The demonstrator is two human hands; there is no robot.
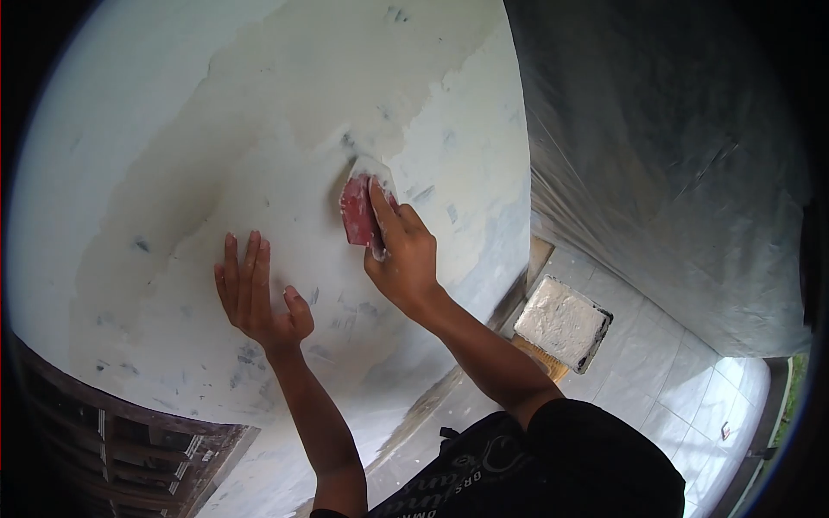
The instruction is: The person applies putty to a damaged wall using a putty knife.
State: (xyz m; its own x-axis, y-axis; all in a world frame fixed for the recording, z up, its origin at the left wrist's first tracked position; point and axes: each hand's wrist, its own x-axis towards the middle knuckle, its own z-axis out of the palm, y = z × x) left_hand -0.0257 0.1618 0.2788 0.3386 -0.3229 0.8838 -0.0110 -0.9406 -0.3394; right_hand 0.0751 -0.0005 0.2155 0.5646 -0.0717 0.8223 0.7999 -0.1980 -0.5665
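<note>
My right hand (404,252) grips a red putty scraper (359,211) smeared with white filler. Its pale blade edge lies against the white wall (294,155), pointing up and away from me. To the left, my left hand (259,302) rests on the wall with fingers stretched out and thumb apart, holding nothing. Around both hands the wall shows damp grey-beige patches and small dark scuffs.
A square tray of white filler (563,321) stands at lower right on the tiled floor (643,363). Clear plastic sheeting (656,164) hangs along the right. At lower left is a dark wooden frame with slats (129,440).
</note>
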